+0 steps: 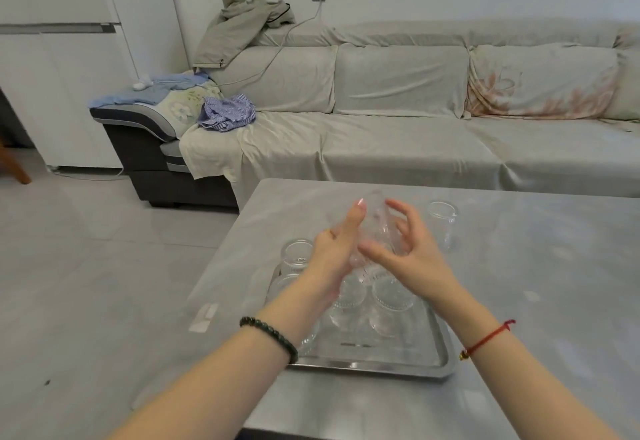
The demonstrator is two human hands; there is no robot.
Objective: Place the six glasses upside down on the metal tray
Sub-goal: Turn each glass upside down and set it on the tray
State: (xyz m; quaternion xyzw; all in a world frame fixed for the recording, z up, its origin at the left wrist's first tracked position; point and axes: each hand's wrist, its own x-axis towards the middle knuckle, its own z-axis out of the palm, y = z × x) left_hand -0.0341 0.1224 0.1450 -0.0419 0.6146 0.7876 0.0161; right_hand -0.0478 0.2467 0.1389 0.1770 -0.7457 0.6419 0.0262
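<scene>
Head view: we look down over both our forearms at a grey table, a sofa behind it.
Sofa (415, 93): we see it draped in pale cloth along the far wall, with clothes heaped at its left end.
Table (536, 301): grey and glossy; it carries the tray and one loose glass.
Tray (374, 367): metal, lying flat on the table near our edge, below our hands.
Glasses on tray (393, 296): we count at least four standing base up; one at the far left corner, two ribbed ones in the middle, one partly hidden under our left wrist.
Held glass (375, 228): clear and blurred, tilted in the air above the tray, between our two hands.
Loose glass (443, 223): upright on the table, beyond the tray, to the right of our hands.
Left hand (332, 252): wrapped around the held glass, thumb up along its side.
Right hand (412, 252): fingers spread wide beside the held glass; we cannot tell whether they touch it.
</scene>
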